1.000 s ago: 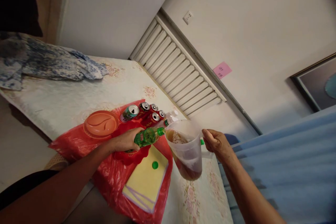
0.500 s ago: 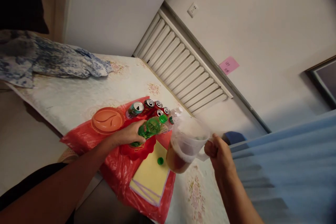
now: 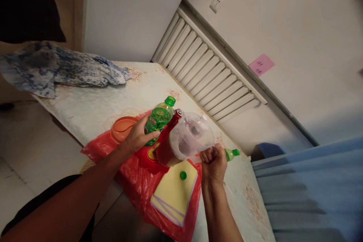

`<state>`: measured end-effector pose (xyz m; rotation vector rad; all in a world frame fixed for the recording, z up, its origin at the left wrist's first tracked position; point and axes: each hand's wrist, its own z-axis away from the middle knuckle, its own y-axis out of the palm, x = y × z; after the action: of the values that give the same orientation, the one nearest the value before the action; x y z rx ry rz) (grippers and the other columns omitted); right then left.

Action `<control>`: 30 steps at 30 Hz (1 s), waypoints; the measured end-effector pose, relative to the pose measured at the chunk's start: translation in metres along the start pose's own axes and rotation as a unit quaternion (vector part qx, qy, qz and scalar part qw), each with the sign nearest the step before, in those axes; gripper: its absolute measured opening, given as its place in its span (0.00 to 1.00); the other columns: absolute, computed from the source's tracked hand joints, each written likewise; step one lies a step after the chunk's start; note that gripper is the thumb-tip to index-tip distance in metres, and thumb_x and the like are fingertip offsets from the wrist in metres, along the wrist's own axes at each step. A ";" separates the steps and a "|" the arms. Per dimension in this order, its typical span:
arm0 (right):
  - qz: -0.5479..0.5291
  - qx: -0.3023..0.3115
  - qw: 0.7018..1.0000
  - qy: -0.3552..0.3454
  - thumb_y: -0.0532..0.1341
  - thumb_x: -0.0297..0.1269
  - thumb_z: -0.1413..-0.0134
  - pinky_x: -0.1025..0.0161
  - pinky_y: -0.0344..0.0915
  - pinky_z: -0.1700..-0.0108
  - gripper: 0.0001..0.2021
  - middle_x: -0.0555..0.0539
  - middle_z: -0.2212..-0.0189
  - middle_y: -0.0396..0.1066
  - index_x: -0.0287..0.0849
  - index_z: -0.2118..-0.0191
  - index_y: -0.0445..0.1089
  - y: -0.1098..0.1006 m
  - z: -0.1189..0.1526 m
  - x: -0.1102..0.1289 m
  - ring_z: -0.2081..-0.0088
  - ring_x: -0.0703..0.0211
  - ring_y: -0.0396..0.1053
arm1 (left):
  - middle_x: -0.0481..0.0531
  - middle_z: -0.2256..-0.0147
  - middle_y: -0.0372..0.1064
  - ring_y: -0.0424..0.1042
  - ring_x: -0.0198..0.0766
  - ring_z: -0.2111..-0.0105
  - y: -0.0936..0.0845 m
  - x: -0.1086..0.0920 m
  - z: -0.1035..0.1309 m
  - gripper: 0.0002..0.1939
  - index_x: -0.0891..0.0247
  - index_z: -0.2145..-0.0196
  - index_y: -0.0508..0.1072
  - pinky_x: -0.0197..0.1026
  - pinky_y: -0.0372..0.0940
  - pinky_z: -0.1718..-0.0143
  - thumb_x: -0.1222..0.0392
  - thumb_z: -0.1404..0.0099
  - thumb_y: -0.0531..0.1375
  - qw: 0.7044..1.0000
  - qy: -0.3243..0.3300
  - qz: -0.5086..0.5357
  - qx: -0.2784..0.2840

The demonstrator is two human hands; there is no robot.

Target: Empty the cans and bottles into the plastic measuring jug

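My left hand (image 3: 138, 131) is wrapped round a green plastic soda bottle (image 3: 160, 118), which leans slightly to the right with its mouth uncapped. In my right hand (image 3: 214, 162) is the handle of a clear plastic pitcher (image 3: 188, 140), tilted and partly filled with brown, foamy liquid. The pitcher is close to the bottle's right side; I cannot tell whether they touch. Below them, a red scalloped dish (image 3: 147, 159) is partly hidden. A green bottle cap (image 3: 183, 175) lies on a folded yellow cloth (image 3: 172, 193).
Red plastic sheeting (image 3: 133, 181) covers part of the floral tablecloth (image 3: 93, 109). An orange bowl (image 3: 121, 127) sits left, a red can (image 3: 178, 114) behind the pitcher. Another green-capped bottle (image 3: 232, 154) lies past my right hand. A radiator (image 3: 210, 64) and blue curtain (image 3: 309, 189) border the table.
The green bottle has tipped back more upright, its mouth now away from the pitcher. The pitcher has moved left, in front of the cans. The camera view has shifted slightly.
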<state>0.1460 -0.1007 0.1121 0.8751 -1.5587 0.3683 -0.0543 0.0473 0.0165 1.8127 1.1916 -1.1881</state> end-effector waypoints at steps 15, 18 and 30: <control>-0.015 -0.011 1.000 -0.013 0.56 0.47 0.43 0.67 0.49 0.79 0.22 0.60 0.87 0.47 0.46 0.82 0.49 0.012 0.013 -0.071 0.84 0.69 0.44 | 0.55 0.51 0.73 0.73 0.50 0.52 -0.006 0.000 0.005 0.33 0.64 0.44 0.66 0.48 0.68 0.49 0.47 0.43 0.65 0.999 -0.012 0.026 -0.043; 0.068 0.020 0.997 -0.037 0.54 0.51 0.39 0.65 0.58 0.73 0.20 0.55 0.83 0.59 0.44 0.78 0.59 -0.002 0.010 -0.070 0.80 0.66 0.57 | 0.54 0.52 0.74 0.73 0.50 0.53 -0.008 0.000 0.012 0.32 0.62 0.45 0.67 0.48 0.69 0.49 0.46 0.44 0.66 0.998 -0.025 0.036 -0.046; 0.444 -0.010 0.896 -0.019 0.65 0.42 0.60 0.62 0.66 0.68 0.23 0.50 0.72 0.70 0.38 0.56 0.74 -0.121 0.040 -0.111 0.73 0.58 0.67 | 0.57 0.50 0.74 0.73 0.55 0.50 -0.002 -0.021 0.068 0.37 0.63 0.42 0.64 0.53 0.70 0.49 0.47 0.45 0.68 0.990 -0.103 0.082 -0.047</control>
<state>0.1995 -0.1724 -0.0310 0.0904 -1.9303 0.9834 -0.0823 -0.0174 0.0107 1.6394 0.9472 -1.1735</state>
